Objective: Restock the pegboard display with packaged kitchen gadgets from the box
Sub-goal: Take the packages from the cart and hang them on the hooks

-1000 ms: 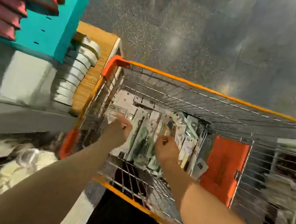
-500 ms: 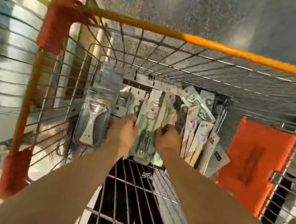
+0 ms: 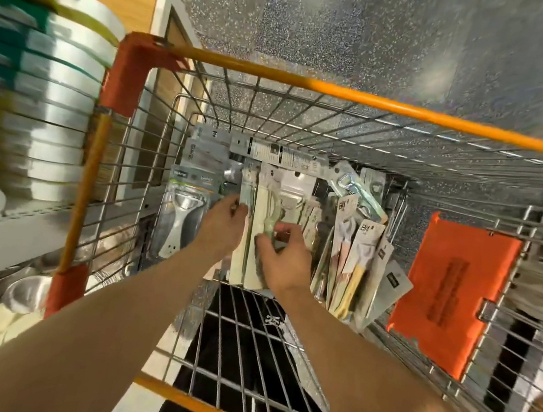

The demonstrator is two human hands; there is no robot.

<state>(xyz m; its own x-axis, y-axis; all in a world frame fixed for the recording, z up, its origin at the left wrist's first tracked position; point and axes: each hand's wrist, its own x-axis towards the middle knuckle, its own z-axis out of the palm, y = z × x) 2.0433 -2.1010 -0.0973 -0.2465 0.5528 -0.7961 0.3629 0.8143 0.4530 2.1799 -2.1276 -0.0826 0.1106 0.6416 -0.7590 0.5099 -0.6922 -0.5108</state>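
Left grip, right grip on peeler packs

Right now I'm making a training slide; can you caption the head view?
Left hand and right hand grip packaged peelers standing in an orange-rimmed wire cart.

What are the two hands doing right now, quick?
Left hand: pinches the edge of a narrow pale pack.
Right hand: fingers curled round the pale green peeler pack.
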